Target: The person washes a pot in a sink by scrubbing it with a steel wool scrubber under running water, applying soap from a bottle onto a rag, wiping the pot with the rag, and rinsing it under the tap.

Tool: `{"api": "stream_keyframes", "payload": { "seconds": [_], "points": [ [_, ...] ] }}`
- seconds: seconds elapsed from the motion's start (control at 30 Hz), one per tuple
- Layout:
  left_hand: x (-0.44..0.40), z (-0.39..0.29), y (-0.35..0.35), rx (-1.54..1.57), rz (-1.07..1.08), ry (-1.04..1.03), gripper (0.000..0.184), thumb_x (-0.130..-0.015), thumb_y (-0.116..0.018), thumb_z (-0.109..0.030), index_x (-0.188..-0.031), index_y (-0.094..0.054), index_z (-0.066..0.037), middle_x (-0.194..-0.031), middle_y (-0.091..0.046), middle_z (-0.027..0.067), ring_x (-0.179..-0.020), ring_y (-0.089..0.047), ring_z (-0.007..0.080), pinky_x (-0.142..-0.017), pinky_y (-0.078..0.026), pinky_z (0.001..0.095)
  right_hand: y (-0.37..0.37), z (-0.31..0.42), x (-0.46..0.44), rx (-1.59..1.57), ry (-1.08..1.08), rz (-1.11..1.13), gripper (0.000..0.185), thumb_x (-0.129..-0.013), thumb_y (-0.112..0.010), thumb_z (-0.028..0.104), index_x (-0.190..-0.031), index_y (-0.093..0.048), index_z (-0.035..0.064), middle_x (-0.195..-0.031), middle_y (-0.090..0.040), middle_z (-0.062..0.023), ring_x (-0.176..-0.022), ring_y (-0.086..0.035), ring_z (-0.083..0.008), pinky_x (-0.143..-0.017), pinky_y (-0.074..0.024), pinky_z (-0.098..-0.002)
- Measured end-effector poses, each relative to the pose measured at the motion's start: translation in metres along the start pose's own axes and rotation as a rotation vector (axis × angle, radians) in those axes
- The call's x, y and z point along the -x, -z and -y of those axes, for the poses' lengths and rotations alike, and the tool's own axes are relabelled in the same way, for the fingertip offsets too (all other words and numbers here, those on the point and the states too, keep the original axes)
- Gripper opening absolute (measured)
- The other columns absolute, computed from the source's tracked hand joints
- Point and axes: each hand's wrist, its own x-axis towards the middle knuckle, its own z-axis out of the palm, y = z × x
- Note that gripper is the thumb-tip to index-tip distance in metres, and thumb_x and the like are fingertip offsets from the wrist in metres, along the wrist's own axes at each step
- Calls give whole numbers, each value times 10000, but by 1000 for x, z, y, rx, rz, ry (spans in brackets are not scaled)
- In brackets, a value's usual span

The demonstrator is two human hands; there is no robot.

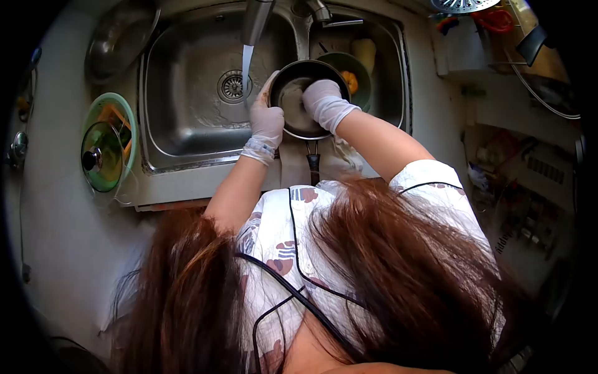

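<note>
A dark saucepan [289,93] is tipped with its mouth toward me, over the divider between the two sink bowls. Its black handle [313,161] points back at my body. My left hand [268,121], in a thin white glove, grips the pan's left side, thumb and fingers at the rim. Inside the pan is my gloved right hand [321,100], curled against the inner wall. Its fingertips are hidden, so whatever they hold cannot be made out. Water [246,62] runs from the faucet [256,22] just left of the pan.
The left sink bowl [180,124] has a round drain [233,85]. A green bowl [363,93] with orange and pale yellow items sits in the right bowl. On the left counter are a metal bowl [118,40] and a green basin [128,112] with a glass lid [103,156].
</note>
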Motion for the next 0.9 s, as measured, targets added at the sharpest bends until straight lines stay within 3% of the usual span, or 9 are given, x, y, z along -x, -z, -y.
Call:
{"api": "stream_keyframes", "payload": {
  "seconds": [0.03, 0.07, 0.17, 0.27, 0.43, 0.6, 0.73, 0.83, 0.9],
  "points": [
    [2, 0, 0, 22, -8, -2, 751, -591, -312, 222, -1305, -452, 39, -1305, -502, 114, -1241, -450, 194, -1067, -296, 282, 2, 0, 4, 18, 9, 134, 260, -826, -558, 208, -1036, -697, 144, -1100, -658, -73, -1020, -623, -242, -781, -515, -354],
    [2, 0, 0, 14, -16, -4, 756, -589, -313, 221, -1309, -450, 34, -1307, -499, 116, -1243, -448, 197, -1067, -297, 284, 1, 5, 14, 36, -2, 104, 276, -838, -556, 241, -1057, -696, 147, -1107, -662, -44, -1041, -623, -192, -801, -509, -338],
    [3, 4, 2, -54, -37, -28, 773, -584, -317, 217, -1320, -444, 19, -1313, -493, 122, -1249, -440, 202, -1069, -296, 289, 19, 17, 23, -177, 358, 255, 330, -812, -549, 258, -1048, -678, 67, -1051, -656, -155, -1007, -616, -299, -830, -491, -361],
    [3, 3, 7, -161, -31, -53, 796, -575, -323, 208, -1337, -431, 2, -1326, -482, 123, -1260, -427, 207, -1074, -287, 291, 14, 27, 11, -458, 332, 58, 308, -781, -553, 195, -1019, -669, 38, -1024, -652, -181, -949, -629, -328, -784, -513, -393],
    [11, -10, 13, -157, 6, 17, 833, -576, -328, 192, -1375, -389, -34, -1365, -444, 114, -1279, -405, 213, -1079, -276, 285, 22, -1, -10, -391, 296, -315, 239, -779, -563, 168, -942, -681, 39, -967, -652, -200, -906, -634, -348, -775, -516, -414],
    [9, -24, 14, -11, 125, 161, 911, -533, -349, 169, -1409, -351, -79, -1377, -437, 77, -1282, -399, 202, -1025, -324, 233, 16, 15, -5, -775, 0, -226, 252, -791, -561, 164, -995, -651, 48, -1026, -632, -206, -953, -608, -367, -825, -494, -406],
    [-3, -22, 21, -42, 191, 238, 952, -491, -355, 165, -1406, -361, -96, -1366, -448, 59, -1295, -388, 196, -1019, -326, 226, 13, 12, 19, -628, 383, 129, 323, -800, -561, 175, -1101, -646, 92, -1097, -633, -173, -1056, -584, -331, -907, -455, -373],
    [-1, -38, 16, -153, 230, 242, 935, -512, -353, 189, -1403, -367, -95, -1363, -452, 59, -1304, -379, 193, -1041, -301, 234, 37, -3, 33, 51, 420, 283, 339, -806, -572, 201, -1126, -649, 123, -1136, -637, -115, -1083, -588, -295, -903, -462, -367],
    [2, -41, 15, -209, 249, 241, 925, -526, -351, 199, -1402, -368, -95, -1366, -450, 61, -1310, -371, 191, -1057, -280, 240, 28, -3, 13, 138, 184, 187, 292, -853, -538, 187, -1102, -669, 111, -1158, -633, -98, -1087, -595, -266, -873, -483, -378]
  ]
}}
